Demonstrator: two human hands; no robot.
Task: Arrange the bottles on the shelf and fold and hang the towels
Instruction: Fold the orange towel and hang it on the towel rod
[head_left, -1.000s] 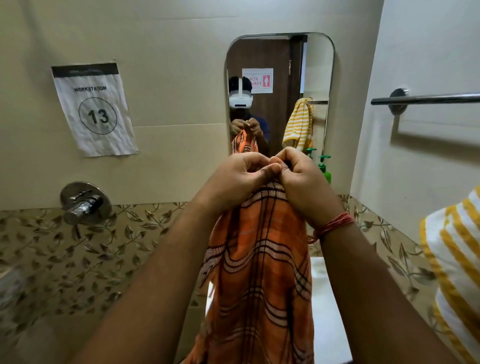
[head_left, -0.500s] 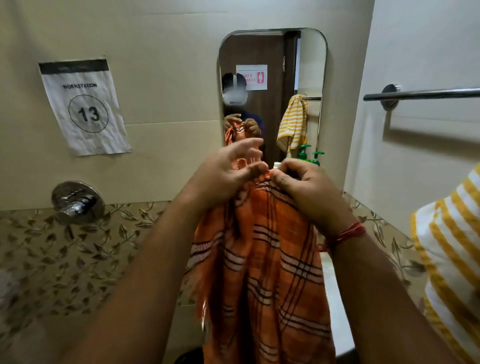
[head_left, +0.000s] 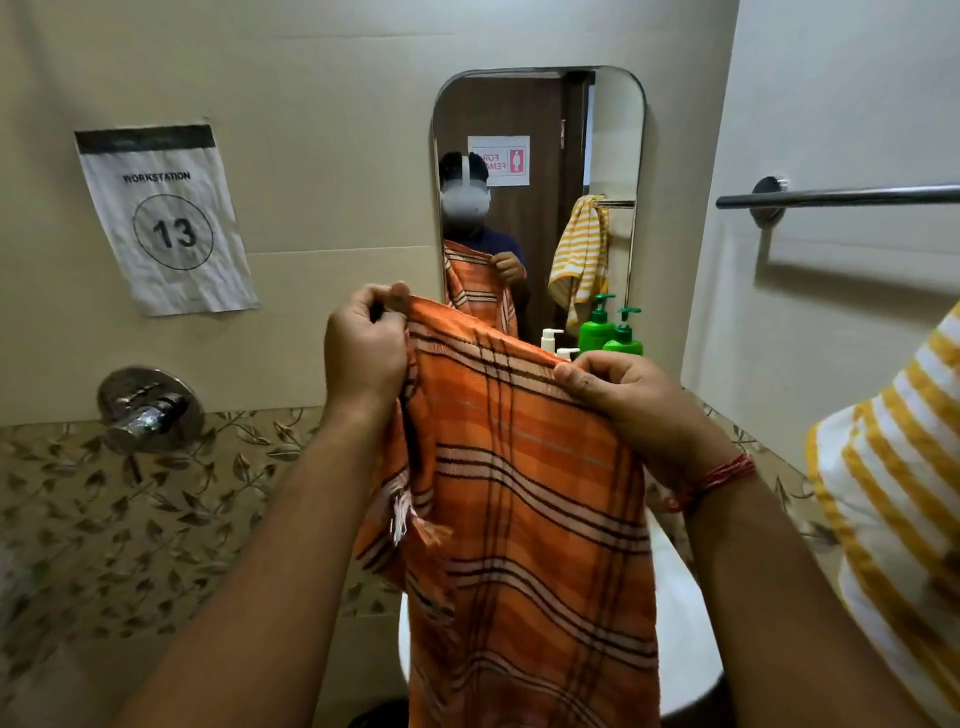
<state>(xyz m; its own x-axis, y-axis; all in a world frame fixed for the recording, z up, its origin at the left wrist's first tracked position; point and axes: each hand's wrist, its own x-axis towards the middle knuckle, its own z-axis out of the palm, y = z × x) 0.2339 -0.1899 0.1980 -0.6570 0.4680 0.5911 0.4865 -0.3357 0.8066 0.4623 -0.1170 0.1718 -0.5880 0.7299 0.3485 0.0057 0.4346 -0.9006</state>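
The room is evenly and softly lit from above, with a brighter patch high on the back wall and dimmer corners at the bottom of the frame. The rail throws a soft shadow on the right wall just below itself. A small highlight sits on the chrome tap. The mirror shows no glare. The wide lens bends the frame edges: the forearms balloon toward the lower corners. The lower left corner is smeared and hazy. The towel weave is fairly sharp, while the printed sign reads clearly but slightly soft.
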